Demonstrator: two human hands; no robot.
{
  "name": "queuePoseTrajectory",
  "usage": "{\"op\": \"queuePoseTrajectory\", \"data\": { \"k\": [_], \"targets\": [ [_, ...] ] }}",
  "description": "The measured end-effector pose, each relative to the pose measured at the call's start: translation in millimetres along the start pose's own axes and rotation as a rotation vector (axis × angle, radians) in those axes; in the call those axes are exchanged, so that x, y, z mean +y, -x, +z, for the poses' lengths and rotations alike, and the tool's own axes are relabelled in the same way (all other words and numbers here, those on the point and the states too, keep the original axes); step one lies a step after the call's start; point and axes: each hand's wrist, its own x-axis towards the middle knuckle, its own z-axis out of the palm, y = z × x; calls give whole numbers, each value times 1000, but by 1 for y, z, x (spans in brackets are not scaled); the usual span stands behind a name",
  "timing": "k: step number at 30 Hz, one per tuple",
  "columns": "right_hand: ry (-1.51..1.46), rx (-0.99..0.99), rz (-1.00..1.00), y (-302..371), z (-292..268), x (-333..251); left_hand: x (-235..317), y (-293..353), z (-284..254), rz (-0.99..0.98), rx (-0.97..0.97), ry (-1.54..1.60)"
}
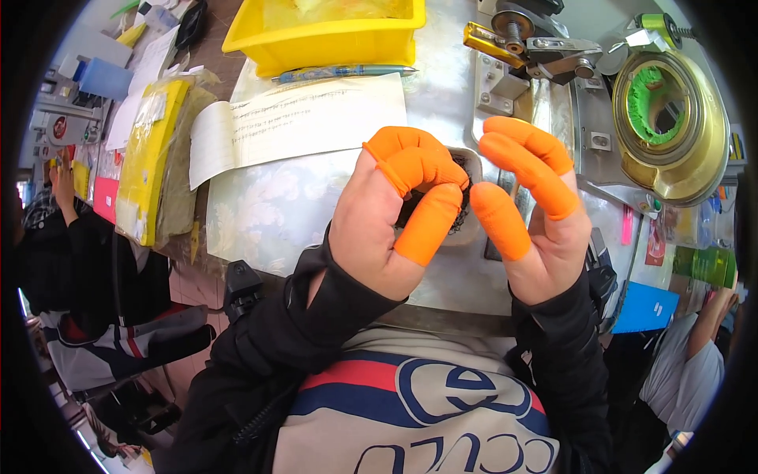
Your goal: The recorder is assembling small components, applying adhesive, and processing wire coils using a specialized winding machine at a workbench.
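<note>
Left hand (pixel 379 225), right hand (pixel 537 213) raised apart above small tray (pixel 470 170), near table edge (pixel 442 316).

Orange finger cots (pixel 418 162) cap each hand's fingertips; black jacket sleeves (pixel 316 316) over a striped cream top (pixel 410 411).

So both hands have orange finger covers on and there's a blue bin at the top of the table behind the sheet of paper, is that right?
Not quite: the bin is yellow, not blue, as the head view shows. The rest holds: the left hand and right hand both wear orange finger covers, and the bin sits beyond the sheet of paper.
</note>
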Motion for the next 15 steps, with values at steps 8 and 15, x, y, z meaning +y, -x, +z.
{"op": "queuePoseTrajectory", "data": {
  "k": [8,15],
  "targets": [
    [-11,-27,-83,1,-1,-5,10,2,5,-109,19,126],
    [-265,-12,11,12,-19,-19,32,-6,-10,69,-212,-28]
  ]
}}
